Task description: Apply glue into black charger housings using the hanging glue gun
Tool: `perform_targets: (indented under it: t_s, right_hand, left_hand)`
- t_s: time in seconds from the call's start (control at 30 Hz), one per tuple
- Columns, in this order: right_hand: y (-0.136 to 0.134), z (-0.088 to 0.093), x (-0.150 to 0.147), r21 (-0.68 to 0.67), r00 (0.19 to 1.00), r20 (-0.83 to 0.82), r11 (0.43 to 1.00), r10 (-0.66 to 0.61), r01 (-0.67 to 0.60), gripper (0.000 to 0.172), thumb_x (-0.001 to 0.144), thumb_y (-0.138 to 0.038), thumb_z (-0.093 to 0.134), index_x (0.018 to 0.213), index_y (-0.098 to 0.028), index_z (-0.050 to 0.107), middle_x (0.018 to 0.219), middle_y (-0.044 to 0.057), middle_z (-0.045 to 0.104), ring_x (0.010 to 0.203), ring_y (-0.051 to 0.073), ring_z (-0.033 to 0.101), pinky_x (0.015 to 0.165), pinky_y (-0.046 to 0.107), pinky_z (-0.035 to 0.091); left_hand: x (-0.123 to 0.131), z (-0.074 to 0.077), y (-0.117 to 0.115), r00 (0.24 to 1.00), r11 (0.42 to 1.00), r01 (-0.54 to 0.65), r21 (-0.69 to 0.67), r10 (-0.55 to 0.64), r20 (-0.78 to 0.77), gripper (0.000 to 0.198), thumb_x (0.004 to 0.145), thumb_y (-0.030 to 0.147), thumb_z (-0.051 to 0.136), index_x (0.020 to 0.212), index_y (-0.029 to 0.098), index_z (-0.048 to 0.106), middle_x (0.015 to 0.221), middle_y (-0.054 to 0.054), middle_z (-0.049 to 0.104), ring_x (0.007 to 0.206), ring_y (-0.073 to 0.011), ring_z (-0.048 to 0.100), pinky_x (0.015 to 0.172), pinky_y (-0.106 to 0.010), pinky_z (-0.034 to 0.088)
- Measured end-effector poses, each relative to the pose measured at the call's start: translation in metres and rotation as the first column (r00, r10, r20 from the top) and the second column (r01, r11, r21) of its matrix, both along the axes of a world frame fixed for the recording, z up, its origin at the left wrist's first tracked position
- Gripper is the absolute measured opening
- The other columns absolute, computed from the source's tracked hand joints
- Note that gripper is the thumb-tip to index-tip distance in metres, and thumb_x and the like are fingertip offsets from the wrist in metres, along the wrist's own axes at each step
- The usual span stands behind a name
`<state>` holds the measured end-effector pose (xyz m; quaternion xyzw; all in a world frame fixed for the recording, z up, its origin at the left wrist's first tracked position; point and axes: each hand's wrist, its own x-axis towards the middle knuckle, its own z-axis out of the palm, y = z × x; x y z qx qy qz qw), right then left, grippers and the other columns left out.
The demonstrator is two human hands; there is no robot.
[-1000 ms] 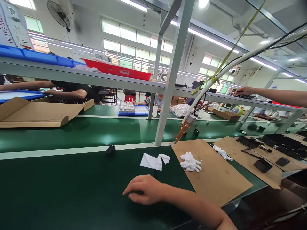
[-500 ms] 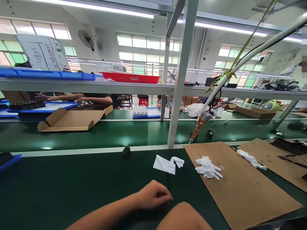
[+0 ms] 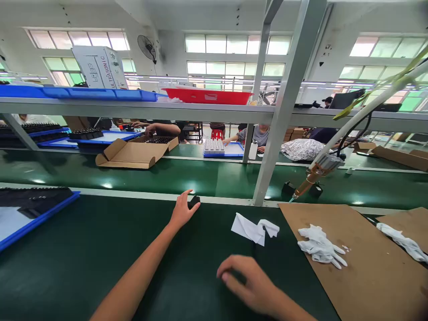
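My left hand (image 3: 182,209) reaches far out over the green belt (image 3: 100,249) and its fingers close round a small black part (image 3: 194,201) at the belt's far edge. My right hand (image 3: 249,283) lies near me on the belt, palm down, fingers curled loosely and slightly apart, with nothing seen in it. A crumpled white paper (image 3: 254,228) lies just beyond the right hand. White gloves (image 3: 319,246) rest on a brown cardboard sheet (image 3: 361,263) to the right.
A hanging tool with an orange nozzle (image 3: 309,180) dangles from a white hose over the cardboard's far corner. A slanted metal post (image 3: 281,129) rises from the belt's edge. A blue tray (image 3: 30,214) sits at left. An open carton (image 3: 133,154) and other people's arms are across the second belt.
My left hand has stretched forward from near me to the small black part at the belt's far edge. My right hand has come into view low on the belt. The view has turned left.
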<state>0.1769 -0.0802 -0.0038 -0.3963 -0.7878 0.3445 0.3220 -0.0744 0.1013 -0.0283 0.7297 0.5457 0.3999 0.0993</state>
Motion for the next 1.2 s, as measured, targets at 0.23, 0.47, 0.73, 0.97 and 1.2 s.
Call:
perform_targets:
  t_s: [0.23, 0.47, 0.73, 0.97, 1.2]
  right_hand:
    - [0.038, -0.036, 0.034, -0.118, 0.96, -0.144, 0.967, -0.241, 0.225, 0.025, 0.094, -0.04, 0.042, 0.105, -0.022, 0.056, 0.084, 0.004, 0.065, 0.071, 0.016, 0.06, 0.066, 0.03, 0.049]
    - [0.034, -0.031, 0.032, -0.076, 0.938, -0.173, 0.954, -0.3, 0.291, 0.022, 0.091, -0.035, 0.048, 0.108, -0.024, 0.056, 0.095, 0.005, 0.064, 0.075, 0.015, 0.059, 0.065, 0.028, 0.049]
    - [0.026, -0.027, 0.018, -0.022, 0.926, -0.215, 0.95, -0.309, 0.312, 0.019, 0.084, -0.031, 0.059, 0.101, -0.024, 0.061, 0.097, 0.005, 0.062, 0.077, 0.015, 0.059, 0.062, 0.027, 0.05]
    - [0.025, -0.025, 0.019, -0.044, 0.935, -0.156, 0.948, -0.319, 0.316, 0.01, 0.085, -0.029, 0.058, 0.092, -0.024, 0.064, 0.089, 0.004, 0.065, 0.079, 0.017, 0.061, 0.068, 0.031, 0.053]
    - [0.027, -0.027, 0.029, -0.059, 0.96, -0.144, 0.97, -0.241, 0.235, 0.01, 0.085, -0.033, 0.061, 0.086, -0.024, 0.066, 0.091, 0.005, 0.066, 0.08, 0.017, 0.062, 0.065, 0.029, 0.053]
  left_hand:
    - [0.001, -0.025, 0.003, 0.999, 0.978, -0.022, -0.206, 0.013, -0.047, 0.055, 0.085, 0.033, 0.054, 0.136, 0.021, 0.039, 0.111, -0.011, 0.067, 0.097, -0.0287, 0.066, 0.081, -0.039, 0.049]
    - [0.042, 0.0, -0.068, 0.981, 0.938, 0.178, -0.298, -0.192, -0.019, 0.052, 0.083, 0.034, 0.056, 0.132, 0.025, 0.04, 0.109, -0.003, 0.068, 0.086, -0.0194, 0.068, 0.079, -0.03, 0.051]
    - [0.092, -0.012, -0.144, 0.9, 0.858, 0.371, -0.356, -0.427, -0.091, 0.053, 0.078, 0.024, 0.058, 0.13, 0.025, 0.046, 0.108, -0.006, 0.066, 0.096, -0.0231, 0.064, 0.084, -0.036, 0.051]
    - [0.085, -0.008, -0.145, 0.825, 0.695, 0.558, -0.453, -0.522, 0.216, 0.069, 0.077, 0.033, 0.068, 0.139, 0.027, 0.038, 0.121, -0.006, 0.061, 0.094, -0.0209, 0.062, 0.082, -0.035, 0.053]
    - [0.081, -0.008, -0.144, 0.809, 0.629, 0.585, -0.512, -0.495, 0.317, 0.066, 0.077, 0.037, 0.069, 0.136, 0.025, 0.044, 0.113, -0.004, 0.064, 0.09, -0.0183, 0.061, 0.076, -0.03, 0.054]
